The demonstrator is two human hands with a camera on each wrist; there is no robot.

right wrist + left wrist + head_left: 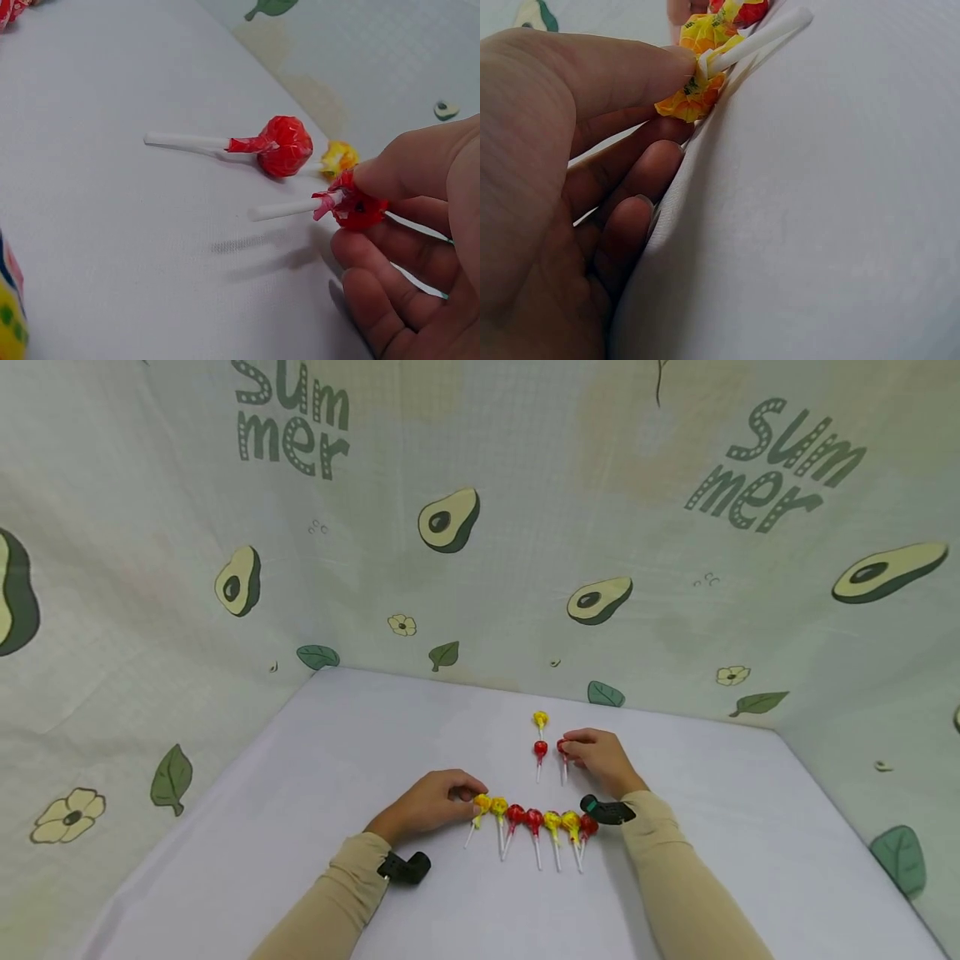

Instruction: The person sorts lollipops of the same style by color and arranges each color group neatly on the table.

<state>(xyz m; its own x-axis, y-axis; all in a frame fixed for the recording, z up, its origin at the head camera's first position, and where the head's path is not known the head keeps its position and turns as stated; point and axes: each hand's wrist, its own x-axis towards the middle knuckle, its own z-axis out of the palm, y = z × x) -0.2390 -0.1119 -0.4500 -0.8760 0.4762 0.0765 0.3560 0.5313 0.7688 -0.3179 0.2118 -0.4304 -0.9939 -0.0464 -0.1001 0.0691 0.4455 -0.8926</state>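
Note:
My left hand (431,802) pinches a yellow-orange wrapped lollipop (686,106) between thumb and fingers at the left end of a curved row. In the left wrist view its white stick points up and right. Beside it, the row runs on with a yellow lollipop (498,807), two red lollipops (534,821), more yellow ones and a red lollipop (588,825) under the right wrist. Farther back, my right hand (602,760) grips another red lollipop (361,216) by its head, stick toward the row. Close to it lies a separate red lollipop (286,146).
Behind the separate red lollipop lies a yellow lollipop (541,718). A white cloth (420,727) covers the table, and a printed fabric backdrop (510,568) rises at its back and sides. Black wrist cameras (405,868) are strapped on both wrists, the right one close over the row's end.

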